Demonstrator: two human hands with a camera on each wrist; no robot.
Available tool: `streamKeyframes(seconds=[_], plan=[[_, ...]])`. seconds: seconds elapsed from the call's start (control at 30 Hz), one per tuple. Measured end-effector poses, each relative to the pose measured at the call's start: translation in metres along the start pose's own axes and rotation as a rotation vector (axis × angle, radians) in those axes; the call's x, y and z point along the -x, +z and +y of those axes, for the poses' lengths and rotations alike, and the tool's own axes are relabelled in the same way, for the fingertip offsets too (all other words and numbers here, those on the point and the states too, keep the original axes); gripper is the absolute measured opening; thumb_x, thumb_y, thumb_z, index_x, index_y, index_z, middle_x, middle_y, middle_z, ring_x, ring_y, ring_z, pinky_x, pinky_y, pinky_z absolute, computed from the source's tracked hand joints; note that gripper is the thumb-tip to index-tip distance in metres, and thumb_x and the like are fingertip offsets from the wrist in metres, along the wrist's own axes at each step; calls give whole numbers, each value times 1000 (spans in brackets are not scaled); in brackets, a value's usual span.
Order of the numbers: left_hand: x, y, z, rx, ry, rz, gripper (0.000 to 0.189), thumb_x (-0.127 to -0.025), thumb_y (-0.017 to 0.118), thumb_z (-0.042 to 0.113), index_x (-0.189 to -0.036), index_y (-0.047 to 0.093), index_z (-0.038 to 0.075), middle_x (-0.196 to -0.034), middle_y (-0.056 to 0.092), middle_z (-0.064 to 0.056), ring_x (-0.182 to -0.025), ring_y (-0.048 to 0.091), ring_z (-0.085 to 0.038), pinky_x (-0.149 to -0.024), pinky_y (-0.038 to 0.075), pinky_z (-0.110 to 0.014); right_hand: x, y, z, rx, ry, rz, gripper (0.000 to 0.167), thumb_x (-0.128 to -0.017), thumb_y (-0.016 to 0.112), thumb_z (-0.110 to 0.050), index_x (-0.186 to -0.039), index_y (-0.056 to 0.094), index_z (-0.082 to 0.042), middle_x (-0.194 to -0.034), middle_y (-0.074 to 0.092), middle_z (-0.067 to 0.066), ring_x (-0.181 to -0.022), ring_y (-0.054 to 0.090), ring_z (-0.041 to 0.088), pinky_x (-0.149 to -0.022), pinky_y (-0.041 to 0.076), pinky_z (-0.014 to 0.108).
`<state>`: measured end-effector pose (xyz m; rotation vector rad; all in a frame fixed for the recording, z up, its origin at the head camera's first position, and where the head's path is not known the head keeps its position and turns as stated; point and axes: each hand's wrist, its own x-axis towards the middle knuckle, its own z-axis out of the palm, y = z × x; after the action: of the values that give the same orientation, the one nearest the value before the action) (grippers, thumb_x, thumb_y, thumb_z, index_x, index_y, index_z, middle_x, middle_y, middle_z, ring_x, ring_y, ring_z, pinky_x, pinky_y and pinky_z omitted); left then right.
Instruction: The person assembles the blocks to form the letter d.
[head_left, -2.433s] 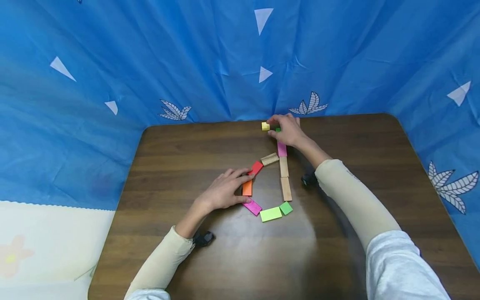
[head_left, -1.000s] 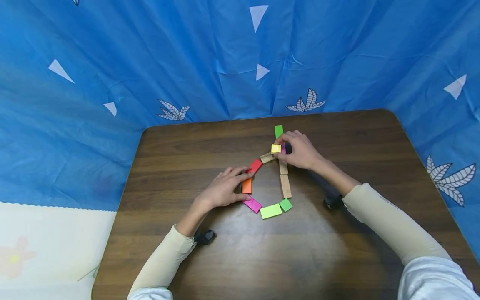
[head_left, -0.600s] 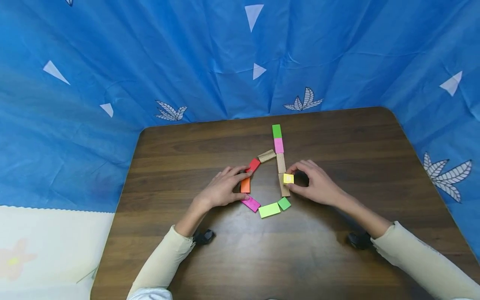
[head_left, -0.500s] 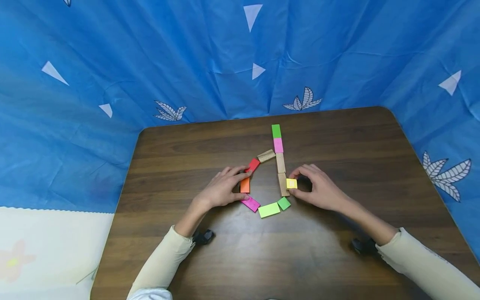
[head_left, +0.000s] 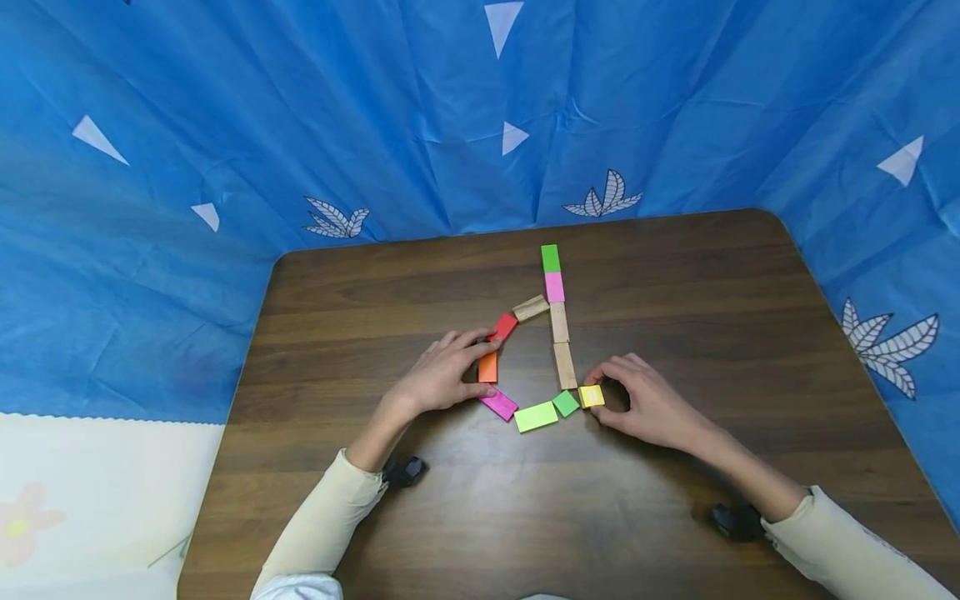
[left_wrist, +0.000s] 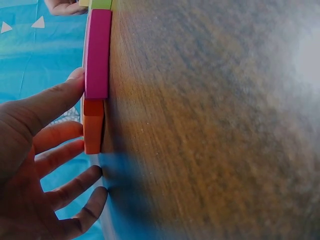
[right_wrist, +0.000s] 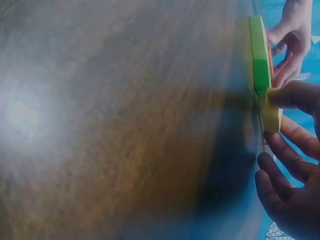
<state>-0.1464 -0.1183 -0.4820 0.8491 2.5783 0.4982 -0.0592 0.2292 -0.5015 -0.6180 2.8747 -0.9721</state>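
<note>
My right hand [head_left: 648, 404] pinches a small yellow block [head_left: 592, 396] between thumb and fingers, beside the green block [head_left: 566, 404] at the lower right of a ring of blocks. In the right wrist view the yellow block [right_wrist: 272, 112] is close against the green one. My left hand [head_left: 435, 379] lies with fingers spread over the ring's left side. Its thumb touches the magenta block [head_left: 499, 404] and a fingertip rests on the red block [head_left: 505, 327], with the orange block [head_left: 488, 367] between them. A lime block [head_left: 536, 417] links magenta and green.
A straight column of two bare wood blocks [head_left: 564, 365], a pink block [head_left: 554, 287] and a green block [head_left: 551, 258] runs toward the back edge. Another wood block [head_left: 531, 307] slants from the red one to it. A blue curtain [head_left: 420, 117] hangs behind the brown table [head_left: 337, 308].
My right hand has picked up the yellow block from the back of the table and brought it nearer, down to the lower right of the ring. My left hand has stayed in place.
</note>
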Motion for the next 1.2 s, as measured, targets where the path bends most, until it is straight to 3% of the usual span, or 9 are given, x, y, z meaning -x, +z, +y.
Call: streamKeyframes(seconds=[0.63, 1.2], plan=[[2, 1, 0, 5, -2, -6, 80, -96, 80, 51, -165, 45, 30, -176, 35, 4, -150, 41, -27, -128, 33, -66, 2, 4, -3, 21, 42, -33, 33, -85, 93, -30, -113, 77, -22, -110, 75, -9, -110, 58, 16, -98, 50, 47], [0, 2, 1, 22, 13, -22, 77, -95, 81, 49, -161, 51, 23, -173, 38, -1, -156, 39, -33, -128, 33, -66, 21, 8, 1, -25, 24, -26, 50, -87, 92, -31, -132, 72, -19, -128, 73, -6, -124, 61, 21, -107, 47, 52]])
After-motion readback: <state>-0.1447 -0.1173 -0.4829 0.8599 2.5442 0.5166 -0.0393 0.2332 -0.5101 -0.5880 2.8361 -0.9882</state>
